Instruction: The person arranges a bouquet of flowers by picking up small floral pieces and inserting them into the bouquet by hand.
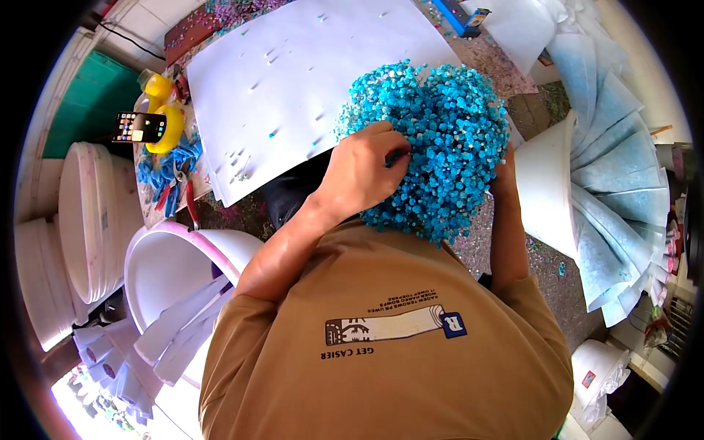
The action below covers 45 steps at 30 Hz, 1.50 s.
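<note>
A large round bunch of small turquoise flowers [440,139] is held close in front of my chest, over the near right edge of a white paper sheet [293,81]. At the bunch's left side, my left hand [363,165] has its fingers curled in against the blossoms; what they pinch, if anything, is too small to make out. My right hand [504,176] is at the bunch's right side, mostly hidden behind the flowers, and its fingers do not show. Loose petals and bits of flower lie scattered on the white sheet.
On the table's left stand a phone [139,127] by a yellow holder [170,128], blue ties [170,169] and red-handled pliers [192,205]. White buckets [180,257] are at lower left. To the right, a bucket [546,187] holds pale blue wrapped bundles [623,176]. A blue object [456,16] lies at the top.
</note>
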Tool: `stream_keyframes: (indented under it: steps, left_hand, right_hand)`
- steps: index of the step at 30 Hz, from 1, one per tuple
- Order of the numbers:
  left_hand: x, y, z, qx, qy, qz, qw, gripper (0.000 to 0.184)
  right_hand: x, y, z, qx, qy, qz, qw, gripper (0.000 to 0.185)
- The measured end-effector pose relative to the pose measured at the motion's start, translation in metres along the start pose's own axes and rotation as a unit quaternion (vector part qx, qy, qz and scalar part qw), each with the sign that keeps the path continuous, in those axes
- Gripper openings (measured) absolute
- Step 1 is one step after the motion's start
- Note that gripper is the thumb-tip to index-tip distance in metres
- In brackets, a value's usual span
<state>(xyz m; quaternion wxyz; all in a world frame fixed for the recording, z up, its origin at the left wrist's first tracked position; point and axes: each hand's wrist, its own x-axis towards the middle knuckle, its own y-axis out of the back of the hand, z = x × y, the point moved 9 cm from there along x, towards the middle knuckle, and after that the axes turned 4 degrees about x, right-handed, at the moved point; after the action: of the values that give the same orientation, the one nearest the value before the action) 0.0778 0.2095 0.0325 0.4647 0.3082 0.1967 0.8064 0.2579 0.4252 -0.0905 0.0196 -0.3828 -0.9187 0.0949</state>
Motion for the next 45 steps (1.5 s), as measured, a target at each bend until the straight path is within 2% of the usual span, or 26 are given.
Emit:
stream_keyframes:
  steps: [1, 3, 4, 5, 6, 7, 10, 12, 13, 15, 20, 22, 23, 24, 25, 26, 27, 29, 30, 32, 33, 38, 41, 43, 44, 45]
  left_hand:
    - [-0.001, 0.0, 0.002, 0.0, -0.001, 0.0, 1.0, 0.012]
    - [-0.004, 0.006, -0.001, -0.146, 0.032, 0.025, 0.988, 0.008]
    - [-0.005, 0.002, -0.016, -0.231, 0.101, 0.018, 0.967, 0.008]
    - [-0.008, -0.001, -0.032, -0.313, 0.169, 0.01, 0.934, 0.012]
    - [-0.01, -0.007, -0.043, -0.408, 0.254, -0.034, 0.876, 0.026]
    - [-0.007, -0.007, -0.043, -0.437, 0.261, -0.034, 0.86, 0.034]
    - [-0.001, -0.008, -0.049, -0.422, 0.264, -0.064, 0.865, 0.031]
    - [0.011, 0.001, -0.041, -0.216, 0.164, -0.02, 0.962, 0.022]
    - [0.011, 0.001, -0.039, -0.216, 0.164, -0.02, 0.962, 0.022]
    - [0.013, 0.005, -0.022, -0.103, 0.097, -0.03, 0.99, 0.019]
    - [0.011, 0.002, -0.018, -0.031, 0.046, -0.014, 0.998, 0.015]
    - [0.008, 0.003, -0.025, -0.168, 0.073, 0.019, 0.983, 0.014]
    - [0.008, 0.005, -0.027, -0.167, 0.072, 0.018, 0.983, 0.014]
    - [0.006, -0.002, -0.042, -0.342, 0.164, -0.012, 0.925, 0.016]
    - [0.002, -0.014, -0.048, -0.501, 0.251, -0.042, 0.828, 0.019]
    - [0.004, -0.013, -0.042, -0.533, 0.243, -0.037, 0.81, 0.025]
    - [0.007, -0.01, -0.036, -0.532, 0.243, -0.037, 0.81, 0.025]
    - [0.013, -0.007, -0.026, -0.399, 0.233, -0.089, 0.882, 0.023]
    - [0.013, -0.009, -0.025, -0.399, 0.232, -0.089, 0.883, 0.023]
    - [0.023, 0.001, -0.011, -0.208, 0.118, -0.064, 0.969, 0.016]
    - [0.026, 0.003, -0.003, -0.107, 0.057, -0.05, 0.991, 0.017]
    - [0.025, -0.001, 0.0, -0.051, 0.007, -0.032, 0.998, 0.013]
    - [0.022, 0.0, -0.007, -0.13, 0.027, -0.007, 0.991, 0.012]
    - [0.015, -0.004, -0.037, -0.39, 0.186, 0.014, 0.902, 0.011]
    - [0.01, -0.012, -0.049, -0.51, 0.268, -0.02, 0.817, 0.014]
    - [0.012, -0.01, -0.048, -0.55, 0.241, -0.039, 0.799, 0.017]
  right_hand:
    - [0.0, 0.001, 0.002, 0.0, -0.003, -0.001, 1.0, 0.101]
    - [-0.001, 0.0, -0.001, 0.003, -0.004, 0.001, 1.0, 0.101]
    - [-0.002, -0.001, -0.002, 0.005, -0.006, 0.003, 1.0, 0.101]
    - [-0.002, -0.001, -0.001, 0.006, -0.007, 0.003, 1.0, 0.101]
    - [-0.001, -0.002, -0.002, 0.005, 0.002, -0.007, 1.0, 0.099]
    - [-0.001, -0.004, -0.004, 0.004, 0.011, -0.019, 1.0, 0.098]
    - [-0.001, -0.007, -0.005, -0.017, -0.017, 0.012, 1.0, 0.094]
    - [0.0, -0.005, -0.003, -0.012, -0.016, 0.007, 1.0, 0.092]
    - [-0.001, -0.003, -0.001, -0.006, -0.016, 0.005, 1.0, 0.091]
    - [0.001, 0.0, 0.003, 0.0, -0.016, 0.001, 1.0, 0.092]
    - [0.002, -0.005, -0.005, -0.04, -0.001, -0.013, 0.999, 0.093]
    - [0.003, -0.004, -0.005, -0.039, 0.003, -0.012, 0.999, 0.094]
    - [0.003, -0.004, -0.005, -0.039, 0.004, -0.011, 0.999, 0.094]
    - [0.003, -0.004, -0.005, -0.029, 0.0, -0.015, 0.999, 0.094]
    - [0.002, -0.005, -0.004, -0.018, -0.003, -0.019, 1.0, 0.093]
    - [0.002, -0.004, -0.004, -0.018, -0.002, -0.018, 1.0, 0.093]
    - [0.001, -0.004, -0.003, -0.005, -0.004, -0.025, 1.0, 0.093]
    - [0.001, -0.005, -0.001, 0.007, -0.005, -0.033, 0.999, 0.092]
    - [0.002, -0.004, -0.001, -0.008, -0.001, -0.024, 1.0, 0.092]
    - [0.002, -0.005, -0.003, -0.023, 0.004, -0.015, 1.0, 0.093]
    - [0.002, -0.004, -0.001, -0.018, -0.012, -0.001, 1.0, 0.093]
    - [0.0, -0.006, -0.005, -0.009, -0.011, -0.001, 1.0, 0.094]
    - [0.001, -0.008, -0.007, -0.02, -0.002, -0.012, 1.0, 0.095]
    - [0.0, -0.009, -0.008, -0.018, -0.005, -0.005, 1.0, 0.096]
    - [0.0, -0.009, -0.008, -0.017, -0.004, -0.004, 1.0, 0.096]
    - [-0.001, -0.009, -0.008, -0.016, 0.001, -0.01, 1.0, 0.096]
